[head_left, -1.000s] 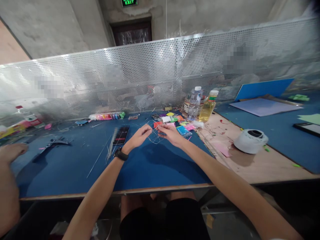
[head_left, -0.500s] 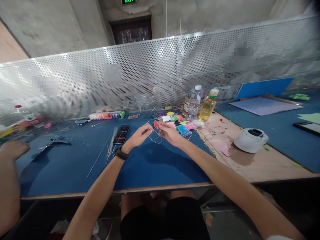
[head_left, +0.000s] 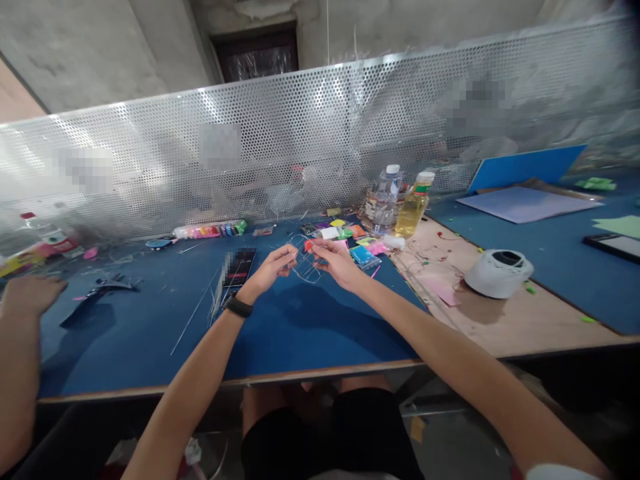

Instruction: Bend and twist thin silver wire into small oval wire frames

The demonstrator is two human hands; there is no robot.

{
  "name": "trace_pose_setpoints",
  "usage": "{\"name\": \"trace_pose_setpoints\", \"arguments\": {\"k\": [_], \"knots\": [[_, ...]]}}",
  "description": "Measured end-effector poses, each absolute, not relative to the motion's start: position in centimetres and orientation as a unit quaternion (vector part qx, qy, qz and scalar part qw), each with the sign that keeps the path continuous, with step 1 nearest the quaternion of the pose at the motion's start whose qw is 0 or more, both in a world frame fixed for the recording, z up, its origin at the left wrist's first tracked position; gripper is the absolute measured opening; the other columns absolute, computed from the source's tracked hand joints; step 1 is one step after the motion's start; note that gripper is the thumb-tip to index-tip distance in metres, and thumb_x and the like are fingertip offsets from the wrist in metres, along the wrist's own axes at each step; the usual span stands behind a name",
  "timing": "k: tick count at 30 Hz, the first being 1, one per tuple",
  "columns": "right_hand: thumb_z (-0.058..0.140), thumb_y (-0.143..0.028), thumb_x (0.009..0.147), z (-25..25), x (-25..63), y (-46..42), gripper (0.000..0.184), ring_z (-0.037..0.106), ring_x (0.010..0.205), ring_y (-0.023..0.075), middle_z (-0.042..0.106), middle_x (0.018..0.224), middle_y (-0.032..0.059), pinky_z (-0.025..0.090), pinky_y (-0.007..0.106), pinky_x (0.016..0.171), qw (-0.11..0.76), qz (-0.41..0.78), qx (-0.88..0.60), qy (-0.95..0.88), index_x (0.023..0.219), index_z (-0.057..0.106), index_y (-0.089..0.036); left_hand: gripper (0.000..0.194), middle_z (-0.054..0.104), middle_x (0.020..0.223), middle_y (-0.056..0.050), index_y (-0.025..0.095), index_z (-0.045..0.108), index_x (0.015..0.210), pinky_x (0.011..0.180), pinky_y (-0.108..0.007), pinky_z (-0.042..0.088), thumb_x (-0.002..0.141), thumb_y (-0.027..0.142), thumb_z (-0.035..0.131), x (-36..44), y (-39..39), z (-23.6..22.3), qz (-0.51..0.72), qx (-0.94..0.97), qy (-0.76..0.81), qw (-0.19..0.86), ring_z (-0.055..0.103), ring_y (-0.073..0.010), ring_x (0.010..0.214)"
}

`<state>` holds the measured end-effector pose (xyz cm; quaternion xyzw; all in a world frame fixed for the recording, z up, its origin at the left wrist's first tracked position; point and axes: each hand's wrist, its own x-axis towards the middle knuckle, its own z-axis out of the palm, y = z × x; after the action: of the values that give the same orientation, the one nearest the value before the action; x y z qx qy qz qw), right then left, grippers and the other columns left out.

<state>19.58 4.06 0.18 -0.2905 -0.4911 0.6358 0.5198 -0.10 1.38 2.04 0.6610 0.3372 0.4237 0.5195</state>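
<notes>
Above the blue table mat (head_left: 300,333), both of my hands grip a thin wire frame (head_left: 311,279) made of bent, silvery loops. My left hand (head_left: 276,265), with a dark watch on its wrist, pinches the frame's left side. On the other side my right hand (head_left: 336,259) holds it between thumb and fingers. A small red piece (head_left: 309,246) shows at the right fingertips; whether it is held or lies behind them I cannot tell. Straight loose wires (head_left: 216,300) and a phone (head_left: 239,267) lie left of my left hand.
Colourful packets (head_left: 363,255) and two bottles (head_left: 414,203) are behind my right hand. A white roll (head_left: 499,272) stands on bare wood at right. A row of coloured clay (head_left: 210,230) lies by the perforated metal screen (head_left: 280,140). Another person's hand (head_left: 35,293) rests at far left.
My hands have drawn slightly apart, with the left shifting left, and more of the wire frame and the red piece shows between them. The view has tilted down a little.
</notes>
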Motion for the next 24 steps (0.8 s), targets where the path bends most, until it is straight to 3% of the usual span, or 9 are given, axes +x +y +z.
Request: {"name": "trace_pose_setpoints", "arguments": {"k": [4, 11, 20, 24], "knots": [[0.074, -0.037, 0.072, 0.57, 19.48, 3.8, 0.027, 0.06, 0.078, 0.0149, 0.068, 0.092, 0.003, 0.053, 0.028, 0.067, 0.536, 0.582, -0.339, -0.509, 0.094, 0.068, -0.022, 0.026, 0.038, 0.078, 0.001, 0.019, 0.049, 0.087, 0.049, -0.018, 0.024, 0.087, 0.043, 0.057, -0.09, 1.27, 2.13, 0.415, 0.667, 0.338, 0.518, 0.032, -0.0082, 0.061], [0.066, -0.04, 0.077, 0.13, 19.42, 4.06, 0.025, 0.062, 0.08, 0.017, 0.069, 0.096, 0.0038, 0.055, 0.03, 0.066, 0.556, 0.521, -0.339, -0.552, 0.095, 0.067, -0.023, 0.03, 0.044, 0.105, -0.006, 0.017, 0.054, 0.081, 0.054, -0.02, 0.038, 0.089, 0.045, 0.052, -0.24, 0.72, 2.74, 0.323, 0.781, 0.383, 0.371, 0.044, -0.0116, 0.076], [0.059, -0.04, 0.083, -0.1, 19.85, 4.08, 0.021, 0.061, 0.075, 0.0173, 0.065, 0.088, 0.0038, 0.052, 0.028, 0.058, 0.54, 0.429, -0.352, -0.633, 0.095, 0.062, -0.024, 0.025, 0.046, 0.093, -0.002, 0.017, 0.053, 0.083, 0.055, -0.02, 0.036, 0.092, 0.04, 0.048, -0.59, 0.88, 2.68, 0.328, 0.782, 0.395, 0.354, 0.043, -0.0101, 0.07], [0.056, -0.037, 0.087, 0.08, 20.0, 3.55, 0.016, 0.063, 0.079, 0.0183, 0.067, 0.088, 0.0038, 0.053, 0.033, 0.071, 0.545, 0.361, -0.357, -0.668, 0.093, 0.061, -0.024, 0.03, 0.05, 0.095, -0.004, 0.017, 0.056, 0.082, 0.059, -0.023, 0.042, 0.092, 0.043, 0.046, -0.44, 0.97, 2.57, 0.301, 0.786, 0.396, 0.366, 0.05, -0.0129, 0.076]]}}
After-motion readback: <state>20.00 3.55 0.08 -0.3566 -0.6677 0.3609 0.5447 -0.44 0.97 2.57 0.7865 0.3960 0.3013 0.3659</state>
